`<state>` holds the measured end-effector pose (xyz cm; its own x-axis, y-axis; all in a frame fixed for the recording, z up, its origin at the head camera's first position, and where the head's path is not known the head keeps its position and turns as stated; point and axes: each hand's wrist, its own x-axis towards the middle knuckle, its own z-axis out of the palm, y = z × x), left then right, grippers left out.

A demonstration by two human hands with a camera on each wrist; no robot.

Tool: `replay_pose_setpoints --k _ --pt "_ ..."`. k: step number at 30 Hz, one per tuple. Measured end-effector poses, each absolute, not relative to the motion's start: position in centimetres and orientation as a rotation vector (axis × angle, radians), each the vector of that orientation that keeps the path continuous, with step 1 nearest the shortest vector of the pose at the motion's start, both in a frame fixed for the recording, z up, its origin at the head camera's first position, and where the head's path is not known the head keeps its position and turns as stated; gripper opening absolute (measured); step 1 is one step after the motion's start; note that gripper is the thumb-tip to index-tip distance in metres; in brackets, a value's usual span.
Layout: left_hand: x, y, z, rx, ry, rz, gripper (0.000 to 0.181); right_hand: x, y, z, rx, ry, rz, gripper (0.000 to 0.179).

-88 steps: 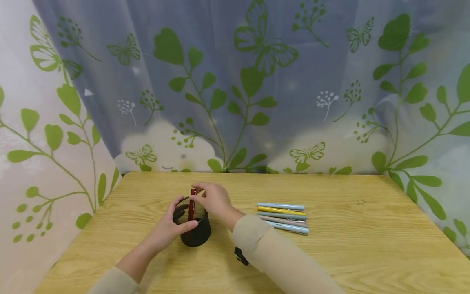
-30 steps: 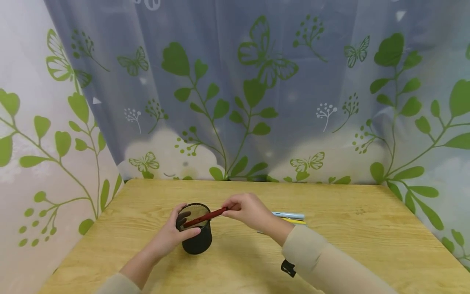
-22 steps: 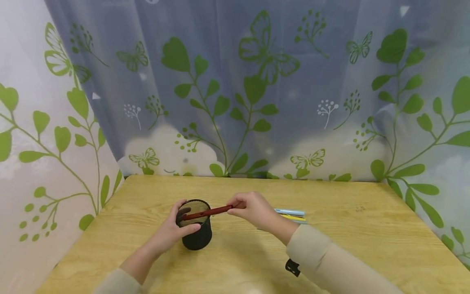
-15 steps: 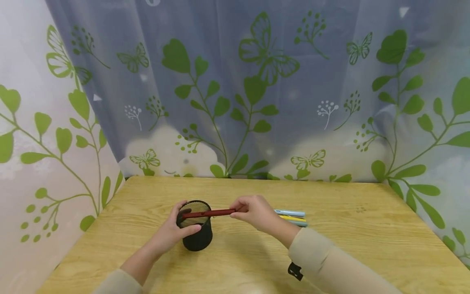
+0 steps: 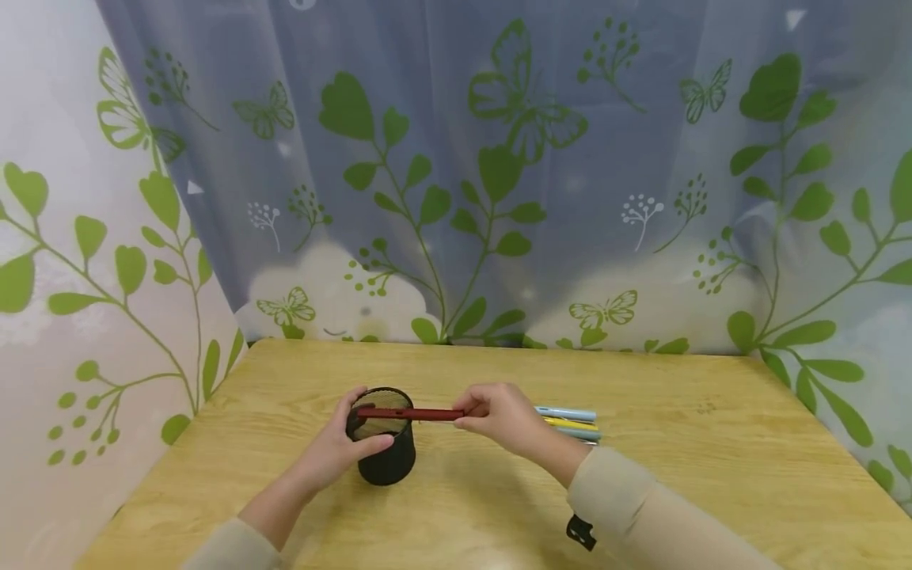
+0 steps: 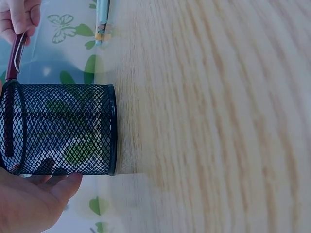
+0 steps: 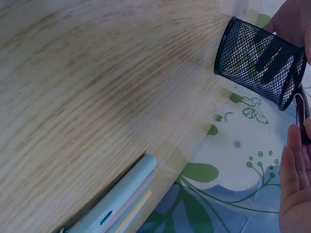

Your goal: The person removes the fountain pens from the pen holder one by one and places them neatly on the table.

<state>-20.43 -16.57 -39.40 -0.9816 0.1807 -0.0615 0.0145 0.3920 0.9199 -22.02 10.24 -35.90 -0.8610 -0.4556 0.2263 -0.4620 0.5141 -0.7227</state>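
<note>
A black mesh pen cup (image 5: 387, 465) stands upright on the table. My left hand (image 5: 332, 453) grips its left side near the rim, the thumb across the front. My right hand (image 5: 503, 418), to the right of the cup, pinches one end of a dark red pen (image 5: 433, 414) between thumb and fingers. The pen lies almost level across the cup's mouth. Through the mesh in the left wrist view, its far part shows just inside the rim (image 6: 14, 126), and its metal clip (image 6: 19, 52) sits outside, below the pinching fingers (image 6: 18, 19).
Right of the cup, partly behind the right wrist, several pens (image 5: 575, 426) in pale blue, yellow and grey-green lie side by side on the wooden table (image 5: 677, 443). A printed curtain (image 5: 456, 198) hangs behind the table's far edge.
The red pen stood upright in the cup; it has tipped over to nearly level. My right hand has moved right and lower with its end. The left hand keeps its grip on the cup.
</note>
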Motion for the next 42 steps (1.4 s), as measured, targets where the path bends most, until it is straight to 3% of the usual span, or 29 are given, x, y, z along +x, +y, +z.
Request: replay_pose_setpoints --k 42 --pt "-20.7 -16.6 -39.8 0.234 2.434 1.720 0.087 -21.3 14.5 -37.1 0.727 -2.741 1.459 0.014"
